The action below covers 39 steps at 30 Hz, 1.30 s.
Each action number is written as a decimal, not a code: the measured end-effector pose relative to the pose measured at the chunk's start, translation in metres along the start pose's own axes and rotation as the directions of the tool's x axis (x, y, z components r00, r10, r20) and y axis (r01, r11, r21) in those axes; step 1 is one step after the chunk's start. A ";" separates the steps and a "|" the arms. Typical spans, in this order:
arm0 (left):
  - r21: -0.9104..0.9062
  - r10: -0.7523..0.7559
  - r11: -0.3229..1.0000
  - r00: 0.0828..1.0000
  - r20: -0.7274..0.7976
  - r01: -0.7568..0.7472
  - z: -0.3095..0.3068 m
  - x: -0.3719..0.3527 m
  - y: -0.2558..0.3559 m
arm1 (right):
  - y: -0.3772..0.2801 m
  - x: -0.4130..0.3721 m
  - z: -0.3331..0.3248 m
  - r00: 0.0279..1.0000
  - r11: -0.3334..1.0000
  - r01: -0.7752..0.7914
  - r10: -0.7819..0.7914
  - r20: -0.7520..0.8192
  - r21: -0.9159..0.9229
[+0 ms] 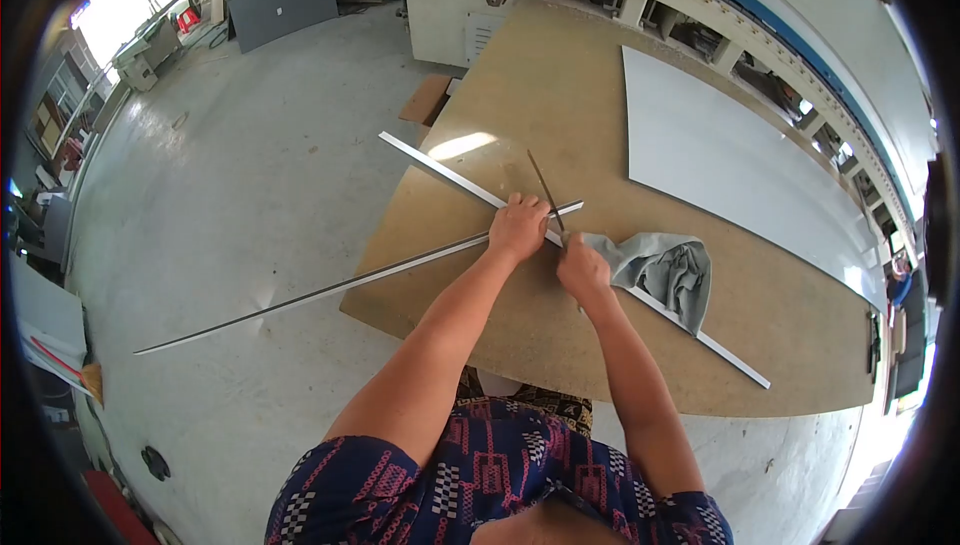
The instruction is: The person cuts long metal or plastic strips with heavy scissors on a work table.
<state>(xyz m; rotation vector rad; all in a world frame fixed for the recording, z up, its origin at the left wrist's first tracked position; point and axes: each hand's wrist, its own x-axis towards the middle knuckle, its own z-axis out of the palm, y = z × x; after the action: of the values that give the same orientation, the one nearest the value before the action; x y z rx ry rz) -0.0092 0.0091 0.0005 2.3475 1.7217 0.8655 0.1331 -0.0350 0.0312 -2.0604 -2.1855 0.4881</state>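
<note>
A long grey strip (330,290) of thin, shiny metal starts low on the left, out over the pale concrete floor (250,175). It runs up and to the right across the near left edge of the table (560,95), a broad brown board with a matt, fibrous surface.

The left forearm reaches forward from the patterned shirt (480,475), bare and nearly straight. The left hand (518,227) lies knuckles-up on the spot where the grey strip crosses a flat white strip (445,173). Its fingers are curled down and bunched together over the crossing. Whether they clasp one strip or only press on both cannot be told. The short far end of the grey strip sticks out just right of this hand.

A thin dark rod (543,190), straight and narrow, slants away from the hands toward the far side. The right hand (583,270) sits just right of and nearer than the left, almost touching it, with the wrist bent slightly inward. Its fingers are closed around the rod's near end.

A crumpled grey cloth (668,270), soft and folded, lies against the right hand and over the white strip. The white strip continues down to the right, toward the table's near edge. Farther right lies a large smooth white panel (720,155), flat on the table.
</note>
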 end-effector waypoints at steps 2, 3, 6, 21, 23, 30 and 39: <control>-0.005 -0.001 1.000 1.000 -0.001 0.001 -0.001 0.001 -0.001 | -0.003 0.007 -0.001 1.000 1.000 0.002 -0.002 0.004 -0.009; -0.006 0.004 1.000 1.000 0.001 -0.004 -0.001 0.001 -0.002 | 0.000 0.003 0.001 1.000 1.000 0.005 -0.005 0.007 -0.016; -0.018 0.004 1.000 1.000 -0.005 -0.004 0.000 0.000 -0.002 | 0.024 -0.033 0.008 1.000 1.000 0.008 -0.008 0.004 -0.023; -0.035 0.010 0.999 1.000 -0.022 -0.011 0.002 -0.001 -0.004 | 0.017 -0.021 0.009 1.000 0.999 0.014 -0.014 -0.004 -0.033; -0.040 0.010 0.999 1.000 -0.016 -0.010 0.002 0.000 -0.005 | 0.037 -0.055 0.013 1.000 0.998 -0.001 0.002 0.004 -0.056; -0.049 0.006 0.999 1.000 -0.006 -0.007 0.005 -0.001 -0.005 | 0.028 -0.023 0.009 0.997 0.974 0.069 -0.073 -0.009 -0.216; -0.064 -0.052 0.997 0.999 -0.012 0.052 0.012 -0.001 -0.005 | 0.056 -0.037 0.025 0.989 0.990 0.128 -0.132 -0.061 -0.063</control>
<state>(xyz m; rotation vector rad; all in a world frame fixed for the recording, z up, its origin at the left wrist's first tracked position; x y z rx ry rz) -0.0076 0.0128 -0.0118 2.2514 1.7255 0.9153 0.1819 -0.0736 -0.0035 -1.9160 -2.3039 0.3423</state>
